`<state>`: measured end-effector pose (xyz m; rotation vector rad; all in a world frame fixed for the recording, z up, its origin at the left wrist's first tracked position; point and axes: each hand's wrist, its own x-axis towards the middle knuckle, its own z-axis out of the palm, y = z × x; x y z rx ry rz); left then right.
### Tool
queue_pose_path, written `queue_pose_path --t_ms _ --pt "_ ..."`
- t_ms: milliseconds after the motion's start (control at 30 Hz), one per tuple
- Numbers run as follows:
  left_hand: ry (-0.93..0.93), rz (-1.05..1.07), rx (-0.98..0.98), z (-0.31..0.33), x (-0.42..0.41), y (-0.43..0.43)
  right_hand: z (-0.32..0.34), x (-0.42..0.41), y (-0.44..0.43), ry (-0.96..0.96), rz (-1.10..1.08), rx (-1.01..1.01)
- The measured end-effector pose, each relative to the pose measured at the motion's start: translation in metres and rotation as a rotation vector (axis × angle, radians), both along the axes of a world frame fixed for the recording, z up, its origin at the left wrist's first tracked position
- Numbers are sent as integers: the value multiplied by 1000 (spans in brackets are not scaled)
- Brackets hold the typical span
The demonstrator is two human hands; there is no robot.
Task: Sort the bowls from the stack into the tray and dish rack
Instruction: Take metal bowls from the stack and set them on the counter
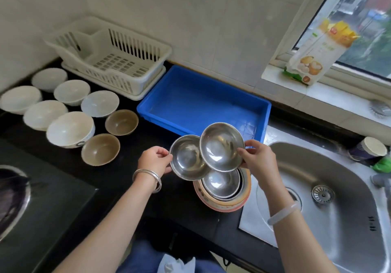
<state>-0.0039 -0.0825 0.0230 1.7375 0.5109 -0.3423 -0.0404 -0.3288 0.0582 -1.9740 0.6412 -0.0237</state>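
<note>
A stack of bowls (222, 196) stands on the black counter beside the sink: steel bowls nested in an orange-rimmed patterned bowl. Above it my left hand (153, 161) grips a steel bowl (186, 160) by its left rim. My right hand (259, 159) holds a second steel bowl (221, 145), tilted and overlapping the first. Behind them lies the blue tray (262, 111), with nothing in it. The white dish rack (146, 78), also holding nothing, sits at the back left against the wall.
Several white bowls (69, 128) and two brown bowls (100, 149) lie spread on the counter at left. A steel sink (330, 179) is at right, with a paper cup (368, 151) behind it. A gas burner (10, 196) sits at the left edge. A food package (317, 48) leans on the windowsill.
</note>
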Motion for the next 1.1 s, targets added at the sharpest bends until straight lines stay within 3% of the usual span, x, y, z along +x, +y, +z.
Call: queue_pose_path --t_ms 433,1100 --pt "155 348 12 -53 -15 116 -61 96 130 137 198 133" --pt "263 351 13 -81 -3 154 -121 131 190 290 32 297"
